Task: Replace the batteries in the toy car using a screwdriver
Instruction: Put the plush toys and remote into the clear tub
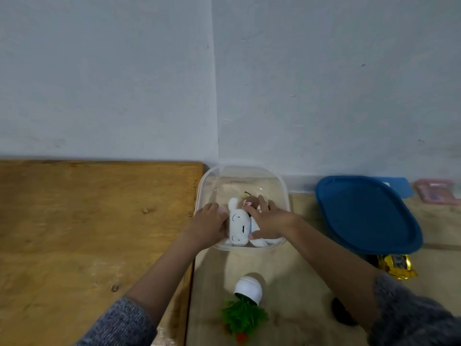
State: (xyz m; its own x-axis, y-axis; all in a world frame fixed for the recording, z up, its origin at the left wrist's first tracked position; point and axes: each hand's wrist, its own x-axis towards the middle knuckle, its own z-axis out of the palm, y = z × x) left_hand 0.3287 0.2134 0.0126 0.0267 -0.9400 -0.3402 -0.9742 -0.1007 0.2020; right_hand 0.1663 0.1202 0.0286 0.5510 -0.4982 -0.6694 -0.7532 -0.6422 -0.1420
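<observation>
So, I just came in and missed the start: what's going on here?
A person has both hands in a clear plastic container. The left hand touches the side of a white plush toy lying in it, and the right hand rests over it. A blue lid sits to the right, and a small white plant pot lies tipped nearer the person. No toy car or screwdriver is in view.

No text, brand or number can be read anywhere. The gold packet [397,267], at about 4 o'clock from the clear container [285,196], carries a dark label patch, but its print is too blurred to make out. The pink pack [435,193], at about 3 o'clock from the container, shows only smeared stripes.
</observation>
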